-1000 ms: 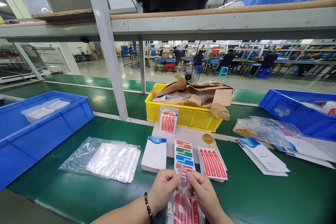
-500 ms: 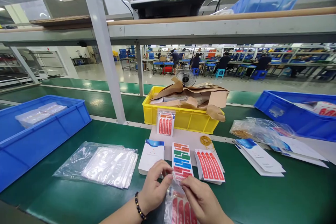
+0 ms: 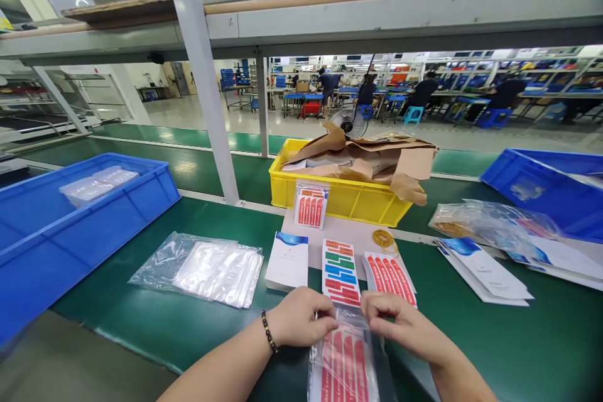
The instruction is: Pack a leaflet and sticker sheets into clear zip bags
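A clear plastic bag [image 3: 346, 367] with red-striped sticker sheets inside lies in front of me. My left hand [image 3: 308, 318], with a beaded bracelet at its wrist, pinches the bag's upper left edge. My right hand [image 3: 400, 325] has its fingers curled together at the upper right corner of the bag. Just beyond the hands is a stack of multicoloured sticker sheets [image 3: 340, 270]. To its left sits a stack of white booklets [image 3: 288, 262] with blue tops; to its right, a stack of red sticker sheets [image 3: 390, 277], partly behind my right hand.
A pile of clear bags [image 3: 219, 269] lies left, near a blue bin [image 3: 117, 220]. A filled bag [image 3: 311, 206] leans on the yellow crate [image 3: 348, 198]. Rubber bands [image 3: 384, 239], white booklets [image 3: 485, 273] and another blue bin [image 3: 532, 191] are to the right. A post [image 3: 202, 75] supports the shelf.
My hands have moved apart along the bag's top edge, the right one shifting to the right corner. The view has tilted down and turned slightly left.
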{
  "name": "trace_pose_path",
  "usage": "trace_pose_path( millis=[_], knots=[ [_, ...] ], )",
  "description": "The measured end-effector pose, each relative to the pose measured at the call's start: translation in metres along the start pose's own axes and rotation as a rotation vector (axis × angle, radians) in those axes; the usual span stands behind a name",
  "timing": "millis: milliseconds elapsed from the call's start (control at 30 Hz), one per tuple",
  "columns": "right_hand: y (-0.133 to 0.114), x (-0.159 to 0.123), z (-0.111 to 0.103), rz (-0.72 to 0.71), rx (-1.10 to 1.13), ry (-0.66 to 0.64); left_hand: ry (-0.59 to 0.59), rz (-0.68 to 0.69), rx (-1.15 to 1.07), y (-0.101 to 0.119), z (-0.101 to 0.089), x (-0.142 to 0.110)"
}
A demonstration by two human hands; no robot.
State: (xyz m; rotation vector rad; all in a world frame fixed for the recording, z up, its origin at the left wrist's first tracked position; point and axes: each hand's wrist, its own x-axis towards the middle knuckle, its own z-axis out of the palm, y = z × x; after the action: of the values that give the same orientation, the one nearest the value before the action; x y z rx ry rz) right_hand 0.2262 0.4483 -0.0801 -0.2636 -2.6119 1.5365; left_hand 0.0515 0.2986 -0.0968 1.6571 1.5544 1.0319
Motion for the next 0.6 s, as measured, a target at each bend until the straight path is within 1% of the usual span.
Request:
trace_pose_path(
  millis=[33, 67, 133, 167, 200, 233, 267, 300, 367, 433, 500, 567, 600],
  knots=[
    [-0.001, 0.006, 0.001, -0.023, 0.003, 0.066, -0.052, -0.041, -0.131, 0.0, 0.0, -0.001],
    [-0.003, 0.012, 0.004, -0.036, -0.018, 0.146, -0.13, -0.082, -0.288, 0.001, 0.001, -0.002],
    [-0.01, 0.029, 0.014, -0.058, -0.138, 0.281, -0.348, -0.148, -0.597, 0.001, 0.004, -0.005],
    [-0.014, 0.039, 0.021, -0.079, -0.226, 0.312, -0.467, -0.165, -0.711, 0.0, 0.006, -0.006],
    [-0.018, 0.048, 0.029, -0.105, -0.321, 0.314, -0.571, -0.167, -0.788, -0.001, 0.008, -0.007],
    [-0.022, 0.058, 0.038, -0.137, -0.416, 0.295, -0.653, -0.159, -0.83, -0.002, 0.01, -0.008],
    [-0.025, 0.068, 0.048, -0.172, -0.507, 0.272, -0.711, -0.15, -0.848, -0.003, 0.011, -0.008],
    [-0.028, 0.078, 0.058, -0.203, -0.597, 0.256, -0.746, -0.143, -0.853, -0.005, 0.012, -0.008],
    [-0.029, 0.094, 0.076, -0.241, -0.779, 0.243, -0.78, -0.135, -0.845, -0.005, 0.012, -0.007],
    [-0.028, 0.106, 0.089, -0.26, -0.949, 0.228, -0.814, -0.11, -0.843, -0.004, 0.01, -0.005],
    [-0.026, 0.112, 0.093, -0.279, -1.056, 0.2, -0.853, -0.049, -0.865, -0.001, 0.007, -0.003],
    [-0.025, 0.11, 0.088, -0.311, -1.077, 0.195, -0.866, 0.021, -0.897, 0.001, 0.004, -0.002],
    [-0.025, 0.107, 0.082, -0.326, -1.062, 0.222, -0.857, 0.043, -0.914, 0.0, 0.004, -0.003]
  ],
)
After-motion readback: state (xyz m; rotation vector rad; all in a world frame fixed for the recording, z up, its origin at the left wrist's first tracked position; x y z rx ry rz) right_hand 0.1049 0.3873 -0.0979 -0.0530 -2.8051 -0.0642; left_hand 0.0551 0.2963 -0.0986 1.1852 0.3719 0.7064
